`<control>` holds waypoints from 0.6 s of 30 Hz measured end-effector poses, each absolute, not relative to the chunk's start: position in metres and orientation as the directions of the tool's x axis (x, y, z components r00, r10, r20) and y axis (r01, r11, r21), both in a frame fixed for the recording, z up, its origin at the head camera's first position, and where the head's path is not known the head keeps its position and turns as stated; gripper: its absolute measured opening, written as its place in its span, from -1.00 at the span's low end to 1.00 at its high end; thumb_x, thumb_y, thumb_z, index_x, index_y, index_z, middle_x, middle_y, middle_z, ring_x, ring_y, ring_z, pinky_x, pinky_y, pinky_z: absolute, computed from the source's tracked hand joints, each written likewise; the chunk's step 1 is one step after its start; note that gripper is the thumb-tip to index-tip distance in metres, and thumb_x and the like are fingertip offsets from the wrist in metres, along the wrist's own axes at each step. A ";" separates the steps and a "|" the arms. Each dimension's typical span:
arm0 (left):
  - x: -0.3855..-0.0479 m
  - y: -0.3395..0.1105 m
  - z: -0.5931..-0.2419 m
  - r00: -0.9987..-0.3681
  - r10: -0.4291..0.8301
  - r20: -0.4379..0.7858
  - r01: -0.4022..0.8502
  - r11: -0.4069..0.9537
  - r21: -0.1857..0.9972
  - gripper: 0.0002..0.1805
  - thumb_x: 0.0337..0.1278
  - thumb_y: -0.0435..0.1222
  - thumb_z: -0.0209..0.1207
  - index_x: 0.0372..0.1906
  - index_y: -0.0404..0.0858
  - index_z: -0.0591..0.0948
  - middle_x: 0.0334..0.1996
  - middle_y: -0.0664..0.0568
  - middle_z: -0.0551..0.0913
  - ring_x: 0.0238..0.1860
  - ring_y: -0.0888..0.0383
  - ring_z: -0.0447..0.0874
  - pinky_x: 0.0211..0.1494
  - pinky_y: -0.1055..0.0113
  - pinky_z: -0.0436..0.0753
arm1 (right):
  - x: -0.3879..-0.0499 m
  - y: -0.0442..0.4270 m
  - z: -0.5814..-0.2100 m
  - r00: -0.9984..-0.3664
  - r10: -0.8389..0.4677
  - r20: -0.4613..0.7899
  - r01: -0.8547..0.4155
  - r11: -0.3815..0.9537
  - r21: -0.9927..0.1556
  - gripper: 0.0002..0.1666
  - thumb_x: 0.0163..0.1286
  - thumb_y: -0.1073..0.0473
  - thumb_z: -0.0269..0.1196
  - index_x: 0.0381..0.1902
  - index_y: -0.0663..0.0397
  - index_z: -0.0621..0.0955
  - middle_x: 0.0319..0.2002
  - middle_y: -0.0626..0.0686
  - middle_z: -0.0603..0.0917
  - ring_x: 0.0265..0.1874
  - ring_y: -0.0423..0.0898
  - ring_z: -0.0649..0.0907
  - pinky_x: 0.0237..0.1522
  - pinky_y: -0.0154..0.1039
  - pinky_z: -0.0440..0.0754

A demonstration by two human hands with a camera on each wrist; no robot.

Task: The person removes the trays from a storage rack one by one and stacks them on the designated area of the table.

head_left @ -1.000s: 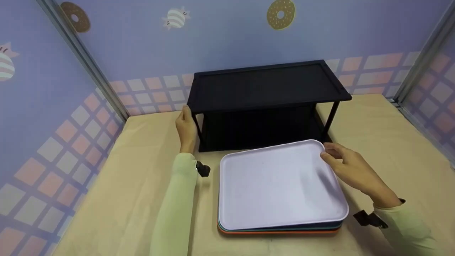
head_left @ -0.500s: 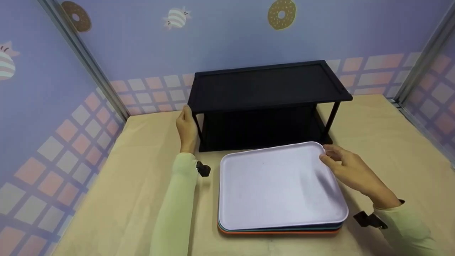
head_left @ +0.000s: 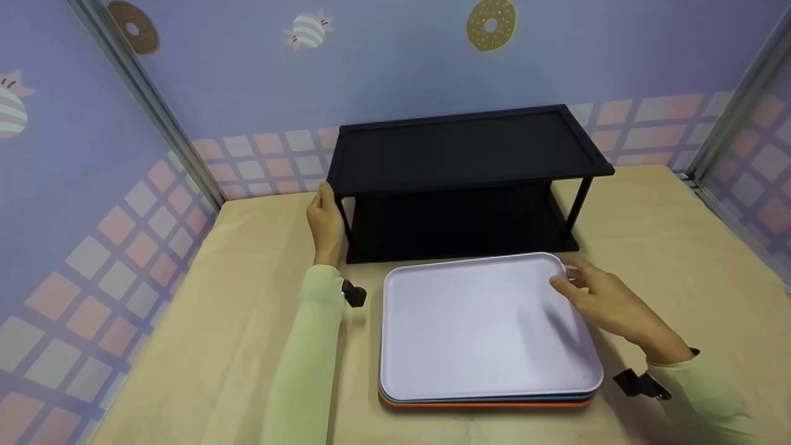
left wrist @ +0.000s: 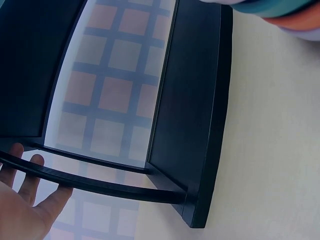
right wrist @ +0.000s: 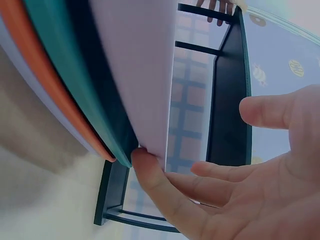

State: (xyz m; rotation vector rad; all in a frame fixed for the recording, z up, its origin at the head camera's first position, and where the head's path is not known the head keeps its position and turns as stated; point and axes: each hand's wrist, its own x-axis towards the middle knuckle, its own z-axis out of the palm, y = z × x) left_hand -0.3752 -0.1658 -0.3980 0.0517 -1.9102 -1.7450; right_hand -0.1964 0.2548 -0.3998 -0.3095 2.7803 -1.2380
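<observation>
A black two-tier shelf rack point(head_left: 469, 151) stands at the back. My left hand point(head_left: 324, 222) grips its left end at the upper corner; in the left wrist view, the fingertips point(left wrist: 37, 160) reach past the black post point(left wrist: 100, 184). In front of the rack lies a stack of rectangular trays, with a lilac tray point(head_left: 482, 327) on top. Below it show dark blue, teal point(right wrist: 75, 90) and orange point(right wrist: 55, 80) trays, and a pale one at the bottom. My right hand point(head_left: 609, 303) is at the lilac tray's far right corner. One finger touches its underside; the thumb stands apart above.
A beige cloth point(head_left: 235, 346) covers the table. Patterned walls point(head_left: 395, 68) with metal corner posts enclose the left, back and right. The rack's lower tier point(head_left: 457, 222) sits just behind the tray stack.
The lilac tray's far right corner has sunk closer to the stack, and my right hand has come down slightly with it. My left hand stays on the rack.
</observation>
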 end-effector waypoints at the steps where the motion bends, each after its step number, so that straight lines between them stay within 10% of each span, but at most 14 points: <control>1: -0.375 -0.166 -0.398 -0.851 -0.382 0.361 0.323 0.161 0.933 -0.49 0.67 -0.10 -0.16 -0.56 -0.19 0.27 -0.45 -0.01 0.38 -0.28 0.16 0.35 0.05 0.34 0.43 | -0.196 0.255 -0.400 -0.975 -0.224 0.007 -0.155 0.653 -0.742 -0.29 0.62 -0.15 0.06 0.52 0.11 0.26 0.32 0.42 0.49 0.26 0.37 0.52 0.10 0.19 0.57; 4: -0.374 -0.167 -0.399 -0.855 -0.380 0.352 0.313 0.161 0.936 -0.46 0.68 -0.09 -0.16 -0.29 -0.42 0.61 -0.05 -0.18 0.66 0.06 0.11 0.57 0.31 0.29 0.46 | -0.196 0.255 -0.401 -0.974 -0.226 -0.001 -0.150 0.651 -0.744 -0.28 0.62 -0.15 0.07 0.52 0.13 0.26 0.33 0.44 0.47 0.26 0.38 0.52 0.09 0.19 0.58; 8: -0.371 -0.168 -0.400 -0.859 -0.374 0.348 0.310 0.161 0.937 -0.49 0.68 -0.09 -0.16 0.31 -0.37 0.55 0.41 -0.13 0.45 0.46 0.02 0.38 0.49 0.18 0.35 | -0.196 0.254 -0.401 -0.975 -0.220 -0.011 -0.136 0.640 -0.757 -0.26 0.61 -0.16 0.08 0.51 0.16 0.26 0.33 0.45 0.46 0.26 0.38 0.52 0.07 0.14 0.60; 16: -0.371 -0.168 -0.399 -0.861 -0.370 0.350 0.312 0.160 0.936 -0.48 0.68 -0.08 -0.16 0.26 -0.40 0.58 0.40 -0.13 0.46 0.46 0.03 0.38 0.49 0.19 0.35 | -0.198 0.258 -0.403 -0.974 -0.215 -0.066 -0.077 0.598 -0.798 -0.21 0.61 -0.18 0.07 0.53 0.20 0.21 0.38 0.50 0.38 0.30 0.41 0.49 0.04 0.09 0.67; 18: -0.372 -0.167 -0.399 -0.856 -0.375 0.356 0.318 0.162 0.934 -0.46 0.68 -0.09 -0.16 -0.03 -0.47 0.65 0.11 -0.19 0.67 0.20 0.07 0.58 0.35 0.28 0.46 | -0.199 0.259 -0.404 -0.975 -0.208 -0.080 -0.060 0.591 -0.804 -0.19 0.61 -0.20 0.07 0.54 0.21 0.19 0.38 0.50 0.37 0.30 0.40 0.49 -0.01 0.01 0.69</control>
